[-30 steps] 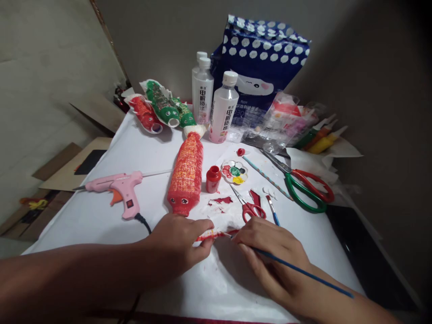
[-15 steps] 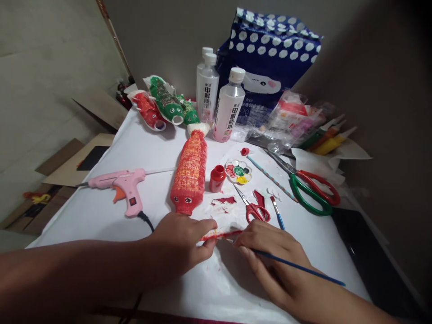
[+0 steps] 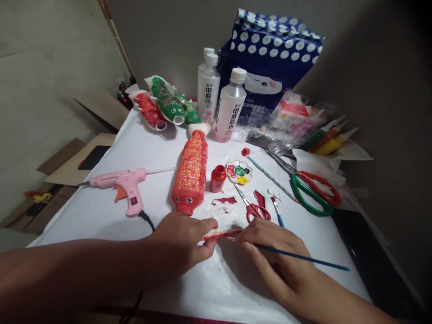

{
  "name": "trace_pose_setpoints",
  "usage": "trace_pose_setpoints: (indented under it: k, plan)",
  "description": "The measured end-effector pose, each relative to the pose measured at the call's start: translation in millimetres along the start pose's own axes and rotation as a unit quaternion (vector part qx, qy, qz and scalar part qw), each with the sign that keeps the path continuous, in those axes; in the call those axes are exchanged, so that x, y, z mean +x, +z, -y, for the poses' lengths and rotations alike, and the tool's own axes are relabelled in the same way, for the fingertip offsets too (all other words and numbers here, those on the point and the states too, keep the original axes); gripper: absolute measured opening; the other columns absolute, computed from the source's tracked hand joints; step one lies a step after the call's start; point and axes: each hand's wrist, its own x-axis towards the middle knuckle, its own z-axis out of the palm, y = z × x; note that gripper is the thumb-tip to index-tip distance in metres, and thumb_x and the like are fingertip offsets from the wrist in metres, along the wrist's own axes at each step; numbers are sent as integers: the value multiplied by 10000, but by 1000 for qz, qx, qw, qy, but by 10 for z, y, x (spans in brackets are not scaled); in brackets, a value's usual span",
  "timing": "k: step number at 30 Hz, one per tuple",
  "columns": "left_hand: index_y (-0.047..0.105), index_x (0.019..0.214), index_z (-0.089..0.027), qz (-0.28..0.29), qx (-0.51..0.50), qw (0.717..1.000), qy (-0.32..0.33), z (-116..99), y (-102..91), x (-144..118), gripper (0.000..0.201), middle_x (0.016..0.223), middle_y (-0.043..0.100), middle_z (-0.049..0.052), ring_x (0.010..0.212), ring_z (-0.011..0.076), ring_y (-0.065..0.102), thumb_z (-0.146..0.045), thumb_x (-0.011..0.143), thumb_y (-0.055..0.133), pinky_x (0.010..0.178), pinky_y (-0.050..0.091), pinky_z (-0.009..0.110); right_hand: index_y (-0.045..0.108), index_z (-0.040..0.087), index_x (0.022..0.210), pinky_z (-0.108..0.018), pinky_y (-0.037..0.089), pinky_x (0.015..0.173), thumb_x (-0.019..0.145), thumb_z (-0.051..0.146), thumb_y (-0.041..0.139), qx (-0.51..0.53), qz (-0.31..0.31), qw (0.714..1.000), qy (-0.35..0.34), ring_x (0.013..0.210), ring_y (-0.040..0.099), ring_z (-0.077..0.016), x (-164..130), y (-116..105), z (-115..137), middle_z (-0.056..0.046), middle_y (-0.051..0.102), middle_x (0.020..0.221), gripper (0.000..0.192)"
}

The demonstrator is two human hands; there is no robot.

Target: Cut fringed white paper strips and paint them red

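Between thumb and fingers, my left hand (image 3: 184, 238) pinches a thin white piece painted red and yellow (image 3: 220, 235). My right hand (image 3: 275, 247) is closed around a blue-handled paintbrush (image 3: 315, 260), whose tip is largely hidden by my fingers near the piece's right end. Just beyond my left hand lies a red and orange painted fish (image 3: 191, 168) with eyes, its mouth end toward me. An uncapped red paint bottle (image 3: 218, 179) stands beside the fish. To its right is a flower-shaped palette (image 3: 239, 172) with red, green, black and yellow paint.
Red-handled scissors (image 3: 256, 211) and another brush (image 3: 277, 211) lie beyond my right hand. Large scissors (image 3: 310, 191) are farther right. A pink glue gun (image 3: 130, 186) lies left. Smaller painted fish (image 3: 165, 101), drink bottles (image 3: 231, 108) and a blue bag (image 3: 273, 63) are at the back.
The rear end of the paintbrush has risen slightly and shifted right, with small movement in my right hand. My left hand keeps its pinch on the painted piece.
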Motion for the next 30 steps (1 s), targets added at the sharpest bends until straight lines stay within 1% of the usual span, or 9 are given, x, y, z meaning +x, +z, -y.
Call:
trace_pose_setpoints:
  k: [3, 6, 8, 11, 14, 16, 21, 25, 30]
  plan:
    - [668, 952, -198, 8, 1, 1000, -7, 6, 0, 3, 175, 625, 696, -12, 539, 182, 669, -239, 840, 540, 485, 382, 280, 569, 150, 1073, -323, 516, 824, 870, 7, 540, 0, -14, 1000, 1, 838, 639, -172, -23, 14, -21, -71, 685, 926, 251]
    - [667, 958, -206, 26, 4, 999, -26, -2, -11, 13, 179, 616, 695, -17, 541, 189, 670, -238, 820, 557, 489, 383, 280, 587, 163, 1030, -321, 515, 795, 872, 10, 532, 20, 7, 1000, 21, 801, 638, -167, -14, 17, -13, -58, 685, 888, 226]
    - [665, 988, -210, 30, 13, 999, -28, -10, -25, 19, 202, 631, 705, -14, 550, 197, 674, -242, 818, 562, 489, 381, 285, 600, 173, 995, -314, 517, 758, 878, 23, 523, 39, -7, 998, 40, 771, 641, -165, 9, 0, -15, -48, 685, 857, 205]
    - [669, 1008, -221, 34, 32, 999, -26, -19, -57, 24, 217, 611, 700, -21, 541, 204, 671, -257, 814, 578, 473, 362, 291, 622, 191, 927, -290, 511, 659, 905, 77, 512, 34, -93, 990, 98, 710, 633, -163, 50, -57, -102, -36, 662, 792, 161]
    - [681, 977, -216, 34, 46, 998, -20, -22, -96, 23, 198, 566, 677, -30, 500, 201, 650, -250, 801, 597, 454, 346, 297, 642, 206, 917, -277, 504, 598, 922, 171, 541, -34, -188, 969, 157, 680, 637, -167, 88, -128, -300, -40, 665, 807, 106]
    - [686, 966, -203, 19, 56, 998, -7, -18, -111, 19, 190, 566, 677, -25, 490, 204, 643, -242, 802, 598, 455, 354, 307, 646, 208, 941, -285, 511, 601, 925, 213, 546, -83, -217, 956, 181, 713, 654, -184, 115, -166, -442, -52, 682, 842, 101]
    - [681, 983, -196, -10, 36, 999, 12, 12, -92, 4, 209, 604, 698, -20, 513, 203, 659, -215, 795, 591, 470, 391, 312, 637, 200, 957, -292, 519, 614, 941, 233, 513, -140, -196, 954, 179, 763, 668, -200, 169, -176, -637, -69, 697, 893, 129]
    - [654, 1040, -183, -32, 29, 999, 26, 15, -76, -20, 259, 656, 712, -13, 528, 207, 664, -189, 793, 576, 478, 417, 327, 628, 197, 969, -296, 515, 615, 943, 223, 505, -149, -163, 962, 159, 736, 655, -193, 189, -137, -668, -67, 695, 902, 128]
    - [623, 1034, -153, -53, 28, 997, 53, -5, -96, -47, 242, 622, 683, -12, 498, 198, 644, -157, 805, 548, 482, 432, 335, 627, 200, 968, -295, 510, 619, 931, 200, 516, -161, -153, 963, 154, 722, 644, -191, 189, -108, -703, -61, 695, 889, 117]
